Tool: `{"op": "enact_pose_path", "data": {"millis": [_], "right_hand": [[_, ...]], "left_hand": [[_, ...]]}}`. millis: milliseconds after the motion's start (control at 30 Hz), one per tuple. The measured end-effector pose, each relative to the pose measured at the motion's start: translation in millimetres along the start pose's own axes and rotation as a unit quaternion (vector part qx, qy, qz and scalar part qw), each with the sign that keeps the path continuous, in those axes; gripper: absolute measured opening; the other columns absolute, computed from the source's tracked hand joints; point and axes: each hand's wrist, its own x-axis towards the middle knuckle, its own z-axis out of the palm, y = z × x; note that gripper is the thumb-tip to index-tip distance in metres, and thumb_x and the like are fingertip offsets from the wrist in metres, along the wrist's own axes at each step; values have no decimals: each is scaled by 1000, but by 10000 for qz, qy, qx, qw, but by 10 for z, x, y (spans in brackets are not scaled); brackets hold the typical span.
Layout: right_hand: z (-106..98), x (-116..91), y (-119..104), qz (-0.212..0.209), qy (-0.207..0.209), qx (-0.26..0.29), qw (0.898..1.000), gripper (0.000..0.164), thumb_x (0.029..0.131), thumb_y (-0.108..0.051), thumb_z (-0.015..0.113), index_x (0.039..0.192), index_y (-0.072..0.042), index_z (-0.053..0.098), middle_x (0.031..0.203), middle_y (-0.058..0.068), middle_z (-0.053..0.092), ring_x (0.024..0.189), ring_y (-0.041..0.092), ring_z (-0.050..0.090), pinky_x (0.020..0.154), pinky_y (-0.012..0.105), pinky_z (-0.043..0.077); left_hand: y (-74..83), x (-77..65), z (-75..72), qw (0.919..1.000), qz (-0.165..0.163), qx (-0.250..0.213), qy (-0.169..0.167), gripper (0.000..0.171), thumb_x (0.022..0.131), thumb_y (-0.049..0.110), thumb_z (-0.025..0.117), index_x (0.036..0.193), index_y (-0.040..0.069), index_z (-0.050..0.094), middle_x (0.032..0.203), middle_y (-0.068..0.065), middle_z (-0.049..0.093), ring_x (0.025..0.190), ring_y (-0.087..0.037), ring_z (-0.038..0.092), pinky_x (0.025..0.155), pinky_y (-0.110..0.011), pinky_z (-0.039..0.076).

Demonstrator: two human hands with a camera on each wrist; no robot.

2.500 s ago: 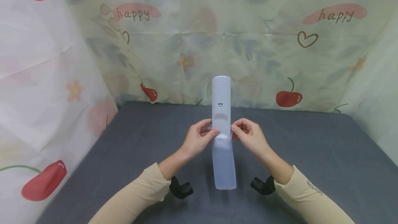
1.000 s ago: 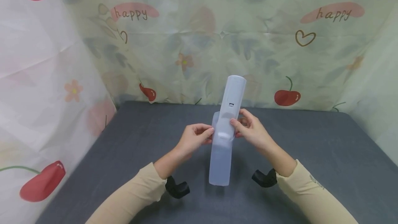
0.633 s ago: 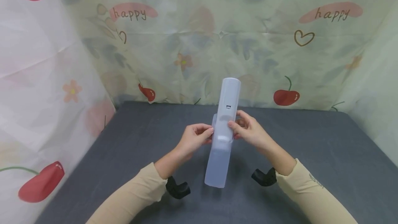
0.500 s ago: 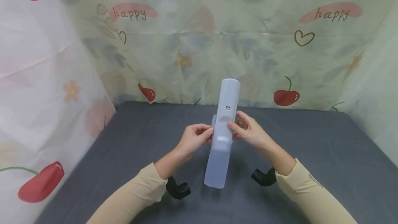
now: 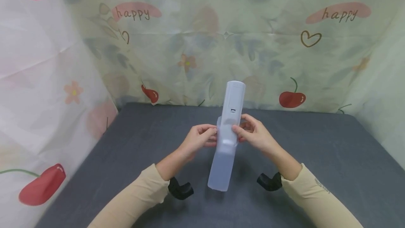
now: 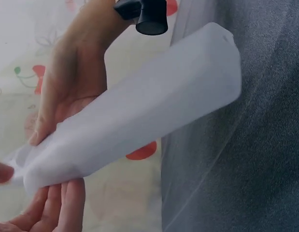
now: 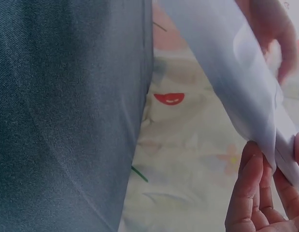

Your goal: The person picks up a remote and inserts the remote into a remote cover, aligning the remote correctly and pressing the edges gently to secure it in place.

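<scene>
A white remote control [image 5: 233, 96], its back with a small latch slot towards me, leans slightly right above the table. Its lower part sits in a translucent soft sleeve [image 5: 221, 171], which hangs below it, with one loose edge showing at the remote's left. My left hand [image 5: 197, 138] pinches that left edge of the sleeve between thumb and fingers. On the other side, my right hand [image 5: 257, 133] grips the remote, thumb on its back and fingers behind. In the left wrist view the sleeve [image 6: 154, 92] spans between both hands. The remote's front is hidden.
A dark grey cloth-covered table [image 5: 152, 126] lies beneath the hands. Printed curtains [image 5: 202, 52] enclose the back and sides. A black wrist mount [image 5: 180, 189] hangs by the left cuff, and another black mount [image 5: 269, 182] by the right.
Since the earliest frame, the left hand has shifted from the remote to the sleeve's edge, and the right hand has taken the remote. The remote has tilted right; lately it has sunk slightly.
</scene>
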Motion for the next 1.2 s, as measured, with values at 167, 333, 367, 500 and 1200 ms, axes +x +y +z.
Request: {"op": "enact_pose_path", "data": {"millis": [167,333,367,500,1200], "right_hand": [[40,-12,-8,-103,-82,100,9999,43,92,-21,60,126,0,47,102,17,61,80,11,62,75,32,54],[50,-24,-31,-148,-70,175,9997,48,90,-19,62,131,-2,42,97,12,61,79,10,63,75,31,54],[47,-28,-31,-129,-42,164,9998,49,91,-20,62,131,-1,41,98,12,61,79,10,63,75,30,55],[33,-46,-13,60,-154,22,9999,40,92,-22,60,119,4,46,98,15,62,77,12,63,76,32,55],[171,-63,14,-60,701,32,9975,19,92,-11,57,95,8,57,74,0,59,63,7,57,66,23,52]], "left_hand": [[-19,-4,19,9983,187,540,-143,32,86,22,67,107,-1,60,98,-17,68,78,-9,63,73,-32,56],[-29,-21,28,9976,366,581,108,29,84,15,69,105,-2,57,94,-20,69,75,-9,62,69,-28,55],[-25,-25,26,9978,366,522,201,29,84,14,70,105,-1,58,95,-20,69,76,-9,63,69,-29,55],[-19,-32,10,9969,475,425,469,29,83,11,70,108,-1,59,99,-21,69,79,-12,65,71,-32,57],[-74,3,-10,9911,924,909,-300,39,90,14,61,125,-3,54,107,-25,66,87,-19,67,73,-32,57]]}}
